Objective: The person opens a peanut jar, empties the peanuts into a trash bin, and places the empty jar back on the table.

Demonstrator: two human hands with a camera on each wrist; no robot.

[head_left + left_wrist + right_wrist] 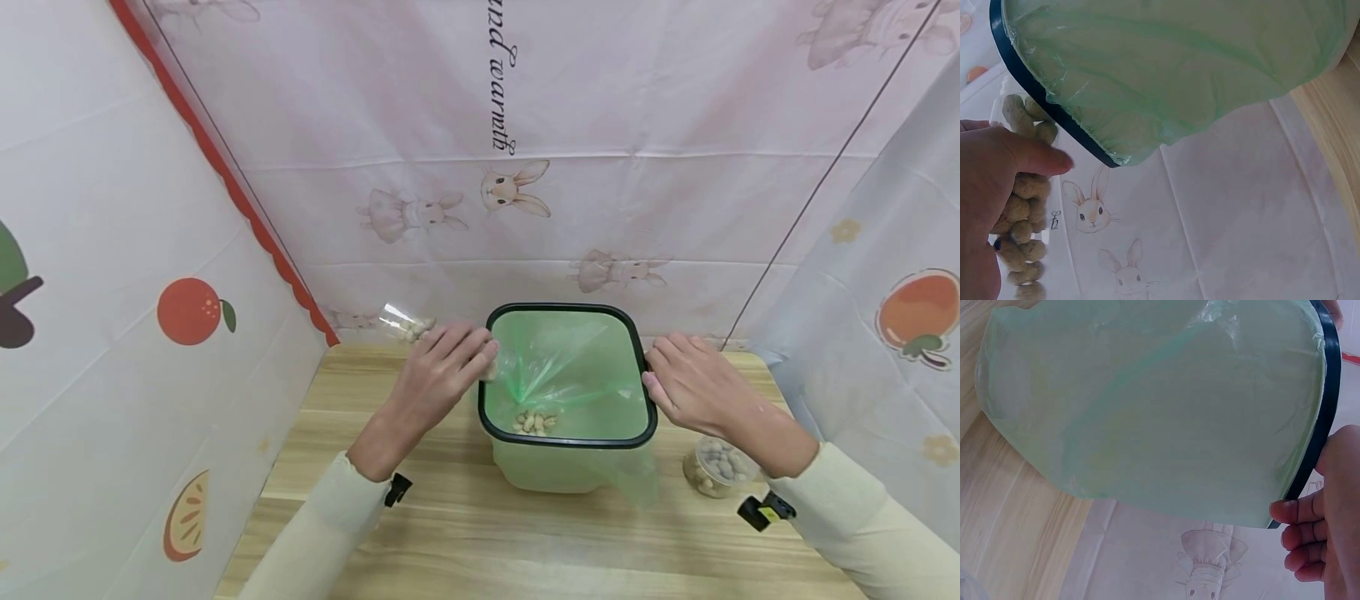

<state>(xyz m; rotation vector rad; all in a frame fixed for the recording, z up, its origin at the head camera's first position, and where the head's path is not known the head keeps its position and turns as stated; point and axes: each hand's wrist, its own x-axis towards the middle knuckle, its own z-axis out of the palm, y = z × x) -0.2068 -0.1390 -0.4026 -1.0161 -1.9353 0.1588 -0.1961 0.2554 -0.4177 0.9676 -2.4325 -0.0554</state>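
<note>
A bin with a black rim [567, 442] stands on the table, lined with a thin green plastic bag [585, 367]. Several peanuts [535, 423] lie inside it on the bag. My left hand [446, 371] grips a clear plastic jar [397, 319] of peanuts [1022, 232], lying on its side at the bin's left rim. That hand hides the middle of the jar in the head view. On the opposite side, my right hand [693, 379] holds the bin's rim, its fingers [1304, 540] curled at the black edge.
A round clear tub [722, 467] with greyish pieces on top stands right of the bin, under my right forearm. Printed cloth walls [562, 208] enclose the wooden table [450, 533] at the back and both sides.
</note>
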